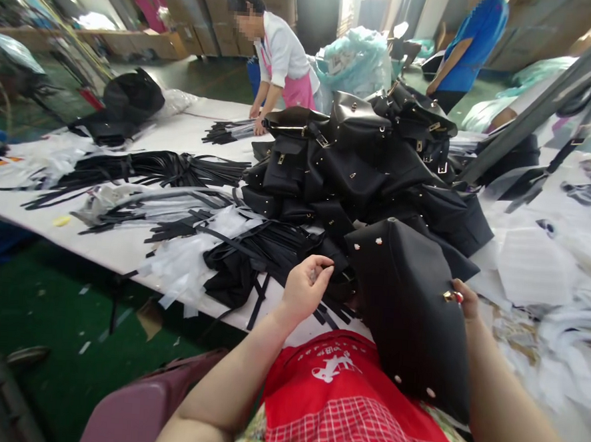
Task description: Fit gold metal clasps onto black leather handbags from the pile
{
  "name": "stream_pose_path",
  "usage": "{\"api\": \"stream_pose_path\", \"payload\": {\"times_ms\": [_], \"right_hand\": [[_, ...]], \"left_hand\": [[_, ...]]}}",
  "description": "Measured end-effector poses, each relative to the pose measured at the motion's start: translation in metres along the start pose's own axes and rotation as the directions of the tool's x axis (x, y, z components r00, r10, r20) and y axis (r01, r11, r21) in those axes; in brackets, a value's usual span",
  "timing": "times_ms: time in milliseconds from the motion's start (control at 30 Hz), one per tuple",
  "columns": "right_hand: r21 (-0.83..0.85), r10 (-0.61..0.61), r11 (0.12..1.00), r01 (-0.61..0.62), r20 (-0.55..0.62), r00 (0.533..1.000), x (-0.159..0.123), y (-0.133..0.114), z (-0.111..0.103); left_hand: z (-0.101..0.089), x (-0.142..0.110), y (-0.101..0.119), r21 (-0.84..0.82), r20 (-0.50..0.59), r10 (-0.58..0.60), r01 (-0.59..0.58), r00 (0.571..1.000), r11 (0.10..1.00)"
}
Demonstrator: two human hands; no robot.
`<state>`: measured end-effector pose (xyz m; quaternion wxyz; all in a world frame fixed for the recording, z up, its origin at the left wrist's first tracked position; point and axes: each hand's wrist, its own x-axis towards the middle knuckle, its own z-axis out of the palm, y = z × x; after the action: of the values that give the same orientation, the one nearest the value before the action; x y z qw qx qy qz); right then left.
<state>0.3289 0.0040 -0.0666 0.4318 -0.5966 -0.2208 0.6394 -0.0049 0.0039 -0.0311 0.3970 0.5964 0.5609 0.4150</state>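
A black leather-like handbag [410,315] is tilted up in front of my apron, with gold and pale metal studs at its corners and a gold clasp on its side. My right hand [465,302] grips its right edge beside the clasp, most fingers hidden behind it. My left hand [307,287] hovers left of the bag, thumb and fingers pinched together; whatever may be between them is too small to name. Just beyond, a big heap of similar black bags [348,174] covers the table. Bundles of black straps [274,246] lie beside my left hand.
More straps [178,167] and white wrapping scraps [180,267] spread over the white table [128,254]. White foam sheets [533,262] fill the right side. A grey metal post [528,95] slants up at right. Across the table, a person [290,54] handles straps; another in blue [474,45] stands behind.
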Motion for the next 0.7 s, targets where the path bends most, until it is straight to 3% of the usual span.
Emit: {"api": "stream_pose_path", "payload": {"times_ms": [100,233,367,500,700], "right_hand": [[0.056,0.032,0.998,-0.028,-0.075,0.997,0.0,0.0,0.001],[0.084,0.101,0.992,-0.094,-0.089,0.991,0.002,0.002,-0.003],[0.087,0.155,0.985,-0.148,-0.075,0.985,0.006,0.009,-0.006],[0.205,0.309,0.935,-0.289,-0.074,0.948,0.022,0.018,-0.008],[0.329,0.483,0.818,-0.471,0.051,0.874,0.039,0.015,-0.001]], "left_hand": [[0.005,0.007,0.009,0.018,0.001,0.091,-0.091,0.996,0.996],[0.012,0.029,0.012,0.008,0.04,0.206,-0.206,0.978,0.979],[0.015,0.048,0.01,-0.096,0.072,0.177,-0.17,0.982,0.981],[0.013,0.058,0.006,-0.21,0.142,0.133,-0.101,0.981,0.972],[0.01,0.067,-0.004,-0.069,0.176,0.138,-0.128,0.975,0.989]]}}
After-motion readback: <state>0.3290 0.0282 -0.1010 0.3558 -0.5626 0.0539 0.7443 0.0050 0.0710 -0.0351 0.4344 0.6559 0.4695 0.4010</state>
